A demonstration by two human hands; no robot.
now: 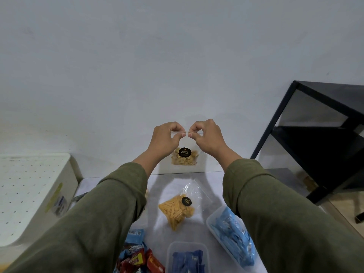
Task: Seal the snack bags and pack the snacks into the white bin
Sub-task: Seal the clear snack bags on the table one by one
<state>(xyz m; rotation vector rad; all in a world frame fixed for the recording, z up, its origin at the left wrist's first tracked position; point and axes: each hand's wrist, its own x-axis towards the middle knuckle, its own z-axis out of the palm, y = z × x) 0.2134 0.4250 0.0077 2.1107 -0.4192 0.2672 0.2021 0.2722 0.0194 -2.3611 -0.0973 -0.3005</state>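
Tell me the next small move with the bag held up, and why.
Probably slide the pinching fingers apart along the zip strip to press it closed. Both the left hand and right hand pinch the top edge of the clear bag at its middle, fingertips nearly touching, so the strip's outer ends look unpressed.

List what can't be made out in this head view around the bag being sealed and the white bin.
- Held bag: its zip strip is covered by the left hand and right hand; sealed or not is hidden.
- White bin: cut off by the left edge.
- Label: print too small to read.
- Wrapped snacks: hidden partly by the left sleeve and the bottom edge.
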